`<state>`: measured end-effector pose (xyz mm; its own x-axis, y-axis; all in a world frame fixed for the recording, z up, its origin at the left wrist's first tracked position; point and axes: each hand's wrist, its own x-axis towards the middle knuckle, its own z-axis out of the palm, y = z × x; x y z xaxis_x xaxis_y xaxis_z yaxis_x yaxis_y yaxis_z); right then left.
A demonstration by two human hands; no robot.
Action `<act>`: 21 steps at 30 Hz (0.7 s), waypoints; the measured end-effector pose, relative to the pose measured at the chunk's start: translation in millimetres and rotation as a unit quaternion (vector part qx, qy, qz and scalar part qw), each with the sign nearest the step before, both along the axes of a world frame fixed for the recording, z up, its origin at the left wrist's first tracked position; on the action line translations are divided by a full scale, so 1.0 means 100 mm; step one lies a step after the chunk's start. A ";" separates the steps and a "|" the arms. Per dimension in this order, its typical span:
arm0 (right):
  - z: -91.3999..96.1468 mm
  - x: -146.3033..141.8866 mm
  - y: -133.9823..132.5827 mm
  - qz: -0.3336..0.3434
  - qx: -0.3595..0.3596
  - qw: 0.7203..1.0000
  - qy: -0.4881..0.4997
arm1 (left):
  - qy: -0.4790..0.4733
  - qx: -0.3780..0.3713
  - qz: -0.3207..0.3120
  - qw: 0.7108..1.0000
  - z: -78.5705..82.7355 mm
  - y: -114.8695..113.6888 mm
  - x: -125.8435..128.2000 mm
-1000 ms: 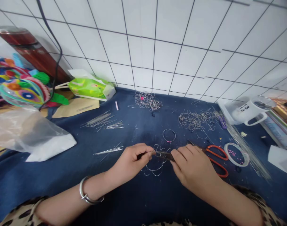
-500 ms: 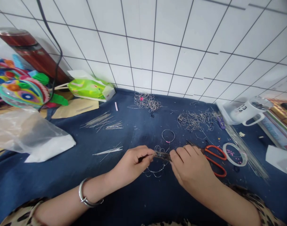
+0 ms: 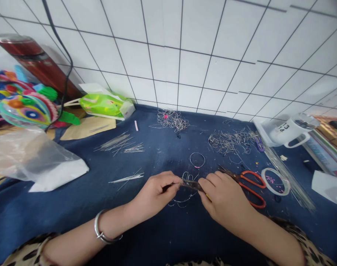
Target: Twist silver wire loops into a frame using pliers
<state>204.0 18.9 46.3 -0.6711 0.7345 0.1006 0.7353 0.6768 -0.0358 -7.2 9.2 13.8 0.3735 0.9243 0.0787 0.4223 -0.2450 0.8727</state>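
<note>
The work in hand is the shaping of a looped piece of thin silver wire (image 3: 182,199), which lies on the dark blue cloth (image 3: 74,207) directly in front of the person, between the two hands. The left hand (image 3: 157,192) has its thumb and forefinger pressed together on one end of a slim dark tool (image 3: 191,184). The right hand (image 3: 226,199) pinches the other end with its fingertips, and its other fingers are curled down to the cloth. The upper loops of the wire reach the tool. I cannot tell if a finger also touches the wire itself, because it is too fine.

I judge this to be a step of bending or closing one loop. The next move seems to call for a firm pinch on both ends and a small, exact turn, so that the loops already made do not lose their form.

Just beside the right hand lie scissors with orange handles (image 3: 253,186), and near them a clear round ring with pink beads inside (image 3: 276,181). Beyond the hands is a small wire ring with pink beads (image 3: 197,159). A heap of bent wires (image 3: 229,142) is farther back. A bundle of straight wires (image 3: 128,178) lies to the left.
</note>
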 end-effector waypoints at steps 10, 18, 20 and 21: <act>0.08 0.05 0.01 0.008 -0.020 0.999 0.031 | -0.005 0.026 0.008 1.000 0.00 0.02 -0.01; 0.03 0.00 -0.02 -0.007 0.047 0.999 -0.018 | 0.014 0.056 0.002 0.998 -0.02 0.00 -0.01; 0.03 -0.01 -0.02 -0.012 0.059 0.998 -0.025 | 0.015 0.066 -0.001 0.998 -0.02 0.00 -0.01; 0.04 -0.02 -0.03 -0.013 0.060 0.998 -0.027 | 0.014 0.076 -0.002 0.997 -0.02 -0.01 -0.01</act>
